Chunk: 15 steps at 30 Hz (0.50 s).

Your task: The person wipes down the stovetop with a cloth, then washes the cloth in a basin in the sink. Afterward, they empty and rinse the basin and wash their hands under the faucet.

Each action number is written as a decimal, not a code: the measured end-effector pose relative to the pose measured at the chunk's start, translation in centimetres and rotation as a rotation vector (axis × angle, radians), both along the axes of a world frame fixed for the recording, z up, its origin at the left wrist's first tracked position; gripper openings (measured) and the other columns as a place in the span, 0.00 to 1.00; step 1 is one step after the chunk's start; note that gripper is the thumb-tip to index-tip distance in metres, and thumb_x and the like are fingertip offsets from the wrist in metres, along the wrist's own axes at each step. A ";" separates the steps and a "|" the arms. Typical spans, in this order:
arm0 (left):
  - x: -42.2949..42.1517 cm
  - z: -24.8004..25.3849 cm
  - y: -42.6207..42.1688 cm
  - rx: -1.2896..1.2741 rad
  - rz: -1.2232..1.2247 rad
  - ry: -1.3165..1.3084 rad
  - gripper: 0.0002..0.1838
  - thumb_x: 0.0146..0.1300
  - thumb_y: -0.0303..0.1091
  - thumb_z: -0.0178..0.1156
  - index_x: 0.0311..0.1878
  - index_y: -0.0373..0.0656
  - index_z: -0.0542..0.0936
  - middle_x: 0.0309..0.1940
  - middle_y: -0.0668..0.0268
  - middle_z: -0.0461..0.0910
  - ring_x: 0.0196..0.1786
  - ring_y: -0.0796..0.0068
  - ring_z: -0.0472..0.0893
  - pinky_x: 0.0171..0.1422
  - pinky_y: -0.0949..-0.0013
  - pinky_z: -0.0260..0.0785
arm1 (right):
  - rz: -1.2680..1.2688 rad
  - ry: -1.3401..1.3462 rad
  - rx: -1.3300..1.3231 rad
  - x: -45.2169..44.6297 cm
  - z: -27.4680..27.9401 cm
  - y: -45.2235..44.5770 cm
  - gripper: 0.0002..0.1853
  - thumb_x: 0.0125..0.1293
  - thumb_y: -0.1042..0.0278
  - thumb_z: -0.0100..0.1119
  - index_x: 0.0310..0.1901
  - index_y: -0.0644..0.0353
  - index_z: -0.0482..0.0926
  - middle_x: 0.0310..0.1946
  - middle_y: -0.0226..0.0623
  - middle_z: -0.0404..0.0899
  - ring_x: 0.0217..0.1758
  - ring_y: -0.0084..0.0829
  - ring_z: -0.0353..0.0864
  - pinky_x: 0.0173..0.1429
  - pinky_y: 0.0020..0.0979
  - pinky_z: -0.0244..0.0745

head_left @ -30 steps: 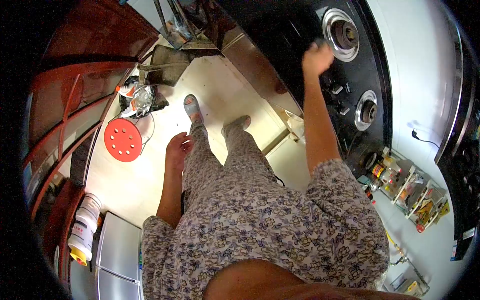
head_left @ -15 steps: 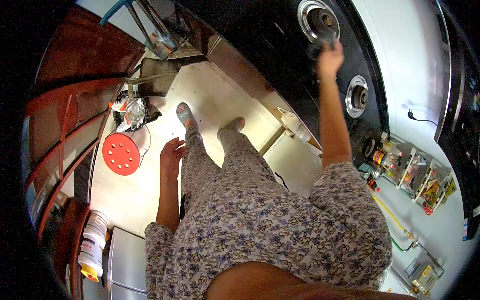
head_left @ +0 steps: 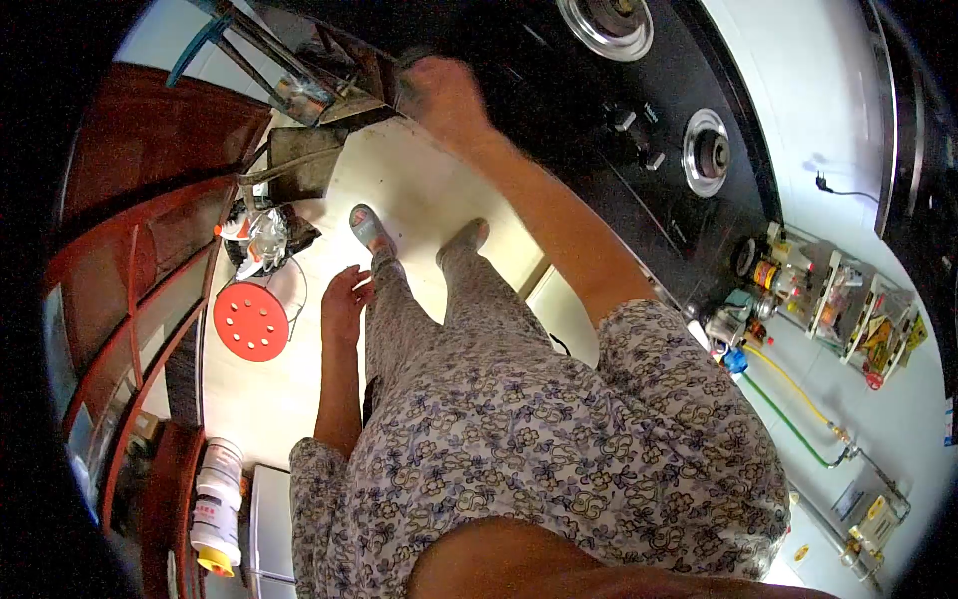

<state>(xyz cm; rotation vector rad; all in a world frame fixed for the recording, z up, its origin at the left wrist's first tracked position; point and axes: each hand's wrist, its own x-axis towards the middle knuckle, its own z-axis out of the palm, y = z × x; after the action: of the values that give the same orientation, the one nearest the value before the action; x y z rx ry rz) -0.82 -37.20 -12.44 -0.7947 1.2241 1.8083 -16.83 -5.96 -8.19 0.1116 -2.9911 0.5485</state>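
Observation:
My right hand (head_left: 446, 97) reaches across to the far edge of the black gas stove (head_left: 559, 140). It is blurred, with its fingers closed around something dark that I cannot make out. To its right on the stove are two burners, a far burner (head_left: 607, 25) with a shiny ring and a near burner (head_left: 707, 153). Two control knobs (head_left: 639, 140) lie between them. My left hand (head_left: 346, 297) hangs beside my leg above the floor, open and holding nothing, its fingers loosely bent.
A red round stool (head_left: 251, 321) stands on the floor at left, near a plastic bag (head_left: 267, 240). White buckets (head_left: 218, 499) are at lower left. Bottles (head_left: 776, 277) and racks (head_left: 838, 309) line the wall end of the counter. A blue-grey metal stand (head_left: 235, 50) is at upper left.
My right hand has swept left from beside the far burner to the counter's edge, uncovering the knobs. My left hand stays nearly in place. The view has shifted slightly.

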 end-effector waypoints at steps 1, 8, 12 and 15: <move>-0.6 0.3 0.1 -0.003 -0.012 0.037 0.18 0.60 0.37 0.51 0.49 0.36 0.69 0.39 0.58 0.75 0.36 0.69 0.76 0.41 0.70 0.69 | 0.029 0.046 -0.127 0.9 0.7 -1.9 0.18 0.46 0.77 0.53 0.42 0.57 0.77 0.42 0.38 0.75 0.48 0.40 0.72 0.53 0.36 0.68; -1.0 -0.1 -1.7 0.100 -0.040 -0.010 0.18 0.60 0.26 0.48 0.54 0.34 0.65 0.48 0.53 0.72 0.46 0.65 0.75 0.49 0.72 0.70 | -0.217 0.203 -0.251 14.3 6.4 4.9 0.27 0.42 0.90 0.53 0.47 0.57 0.73 0.50 0.36 0.71 0.55 0.36 0.67 0.60 0.33 0.62; -0.2 -0.5 -2.2 0.011 -0.077 0.032 0.17 0.60 0.26 0.48 0.53 0.34 0.67 0.46 0.54 0.73 0.44 0.65 0.76 0.47 0.72 0.70 | -0.387 -0.091 0.268 23.5 3.1 11.6 0.23 0.58 0.68 0.50 0.57 0.56 0.64 0.61 0.40 0.58 0.66 0.41 0.53 0.65 0.43 0.49; -0.4 -0.4 -2.5 0.009 -0.031 0.002 0.16 0.60 0.27 0.48 0.52 0.35 0.67 0.45 0.53 0.74 0.43 0.65 0.76 0.46 0.72 0.70 | -0.395 -0.131 0.356 21.3 1.9 11.0 0.27 0.60 0.59 0.47 0.61 0.59 0.58 0.64 0.41 0.51 0.68 0.42 0.46 0.66 0.48 0.43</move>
<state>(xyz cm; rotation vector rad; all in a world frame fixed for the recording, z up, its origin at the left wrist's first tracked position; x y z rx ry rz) -1.22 -39.68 -12.85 -0.7650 1.2222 1.7889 4.51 5.02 -6.30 -0.4967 -3.0762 -0.0203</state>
